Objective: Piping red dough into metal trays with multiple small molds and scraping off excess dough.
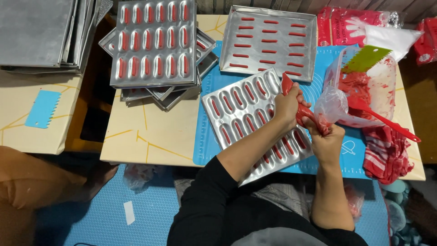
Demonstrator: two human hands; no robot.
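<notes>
My left hand (287, 105) grips the lower part of a red piping bag (288, 84) whose tip points at the far end of a silver mould tray (227, 91) with oval wells, several holding red strips of batter. My right hand (326, 141) squeezes the bag's twisted upper end, where clear plastic (331, 105) bunches out. The tray lies tilted on a blue mat (207, 146), partly under my forearms.
A stack of filled mould trays (154, 43) sits at the back left. A flat tray with red strips (268, 41) is behind. A plastic tub of red batter (382, 86) holds a green scraper (366, 58) and red spatula (387, 123). A striped cloth (387, 155) lies at right.
</notes>
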